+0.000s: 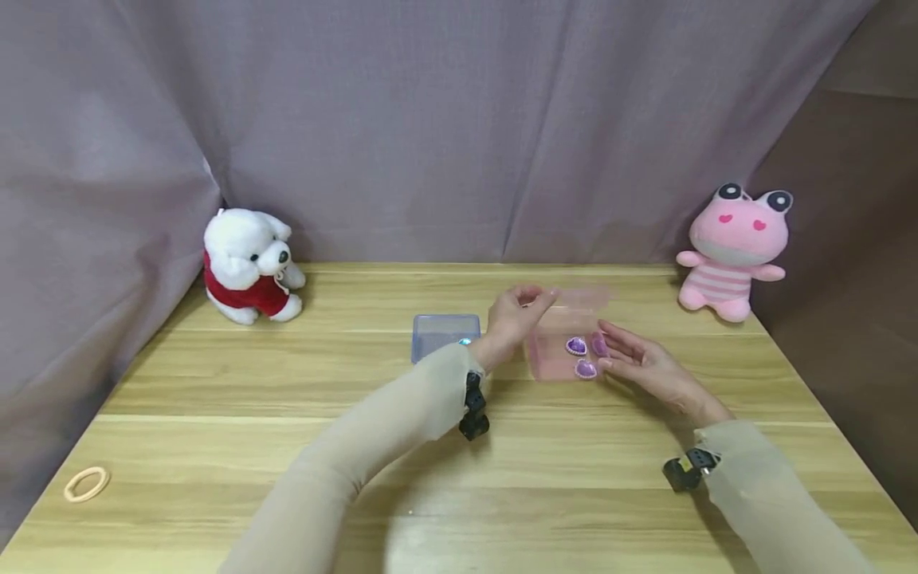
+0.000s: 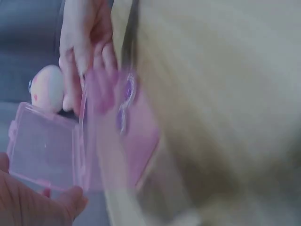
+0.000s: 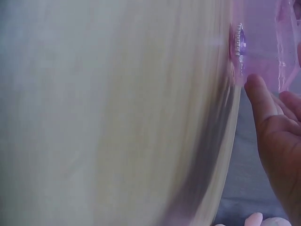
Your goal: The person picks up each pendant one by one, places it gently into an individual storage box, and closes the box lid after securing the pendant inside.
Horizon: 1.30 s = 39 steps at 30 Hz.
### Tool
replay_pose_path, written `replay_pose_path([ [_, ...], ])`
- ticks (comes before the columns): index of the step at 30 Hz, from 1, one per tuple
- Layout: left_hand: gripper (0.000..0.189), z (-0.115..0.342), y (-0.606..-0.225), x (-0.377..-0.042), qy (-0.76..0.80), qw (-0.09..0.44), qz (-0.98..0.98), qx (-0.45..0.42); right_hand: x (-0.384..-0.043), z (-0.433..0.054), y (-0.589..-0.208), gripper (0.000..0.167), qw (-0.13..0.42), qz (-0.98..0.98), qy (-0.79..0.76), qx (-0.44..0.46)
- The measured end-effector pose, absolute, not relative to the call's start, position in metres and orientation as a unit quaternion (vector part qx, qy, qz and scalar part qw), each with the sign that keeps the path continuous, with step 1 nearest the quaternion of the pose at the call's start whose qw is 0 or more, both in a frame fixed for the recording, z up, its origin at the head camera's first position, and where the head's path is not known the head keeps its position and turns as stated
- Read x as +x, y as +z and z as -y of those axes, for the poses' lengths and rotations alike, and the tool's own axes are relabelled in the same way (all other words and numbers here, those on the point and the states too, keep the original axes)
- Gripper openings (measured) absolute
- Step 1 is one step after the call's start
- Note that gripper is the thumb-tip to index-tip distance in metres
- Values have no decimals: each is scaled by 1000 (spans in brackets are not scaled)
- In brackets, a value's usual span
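Note:
A clear pink plastic box [image 1: 551, 367] stands with its lid [image 2: 44, 146] raised at the back. My left hand [image 1: 518, 315] pinches the lid's edge between thumb and fingers. At the box's right wall, the extended thumb and fingers of my right hand [image 1: 649, 371] rest against it from outside. Purple heart-shaped gems [image 1: 576, 346] with beaded rims lie inside, and a purple patch shows at the right wall. To the left, a clear blue box [image 1: 437, 328] contains a shiny light-blue gem [image 1: 464, 341]; my left forearm hides part of this box.
A white plush dog [image 1: 247, 267] in red sits at the back left of the wooden table [image 1: 545, 478]. A pink plush frog [image 1: 735, 255] sits at the back right. The light wooden ring [image 1: 87, 484] lies near the left edge. Behind hangs a grey curtain [image 1: 402, 135].

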State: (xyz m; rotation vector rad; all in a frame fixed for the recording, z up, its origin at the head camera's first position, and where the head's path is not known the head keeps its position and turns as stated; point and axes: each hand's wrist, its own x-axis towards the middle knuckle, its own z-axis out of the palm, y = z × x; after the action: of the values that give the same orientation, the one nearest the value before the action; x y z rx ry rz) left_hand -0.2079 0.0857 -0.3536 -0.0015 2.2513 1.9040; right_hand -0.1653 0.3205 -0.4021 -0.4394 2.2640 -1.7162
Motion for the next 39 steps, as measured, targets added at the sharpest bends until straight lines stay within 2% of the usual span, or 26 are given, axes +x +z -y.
replay_pose_path([
  [5,58,-82,-368,-185,662,122,-740,11,-167,-319,-402,69,127,-780,-599,-130],
  [11,52,-84,-385,-169,683,104,-723,-8,-168,-319,-407,62,124,-763,-619,-138],
  [16,52,-85,-393,-165,677,94,-730,-21,-167,-315,-407,61,146,-710,-674,-146],
  [26,50,-85,-402,-161,684,73,-726,8,-167,-312,-410,56,117,-747,-636,-155],
  [39,44,-85,-405,-158,688,50,-724,22,-164,-310,-409,55,118,-752,-629,-160],
])
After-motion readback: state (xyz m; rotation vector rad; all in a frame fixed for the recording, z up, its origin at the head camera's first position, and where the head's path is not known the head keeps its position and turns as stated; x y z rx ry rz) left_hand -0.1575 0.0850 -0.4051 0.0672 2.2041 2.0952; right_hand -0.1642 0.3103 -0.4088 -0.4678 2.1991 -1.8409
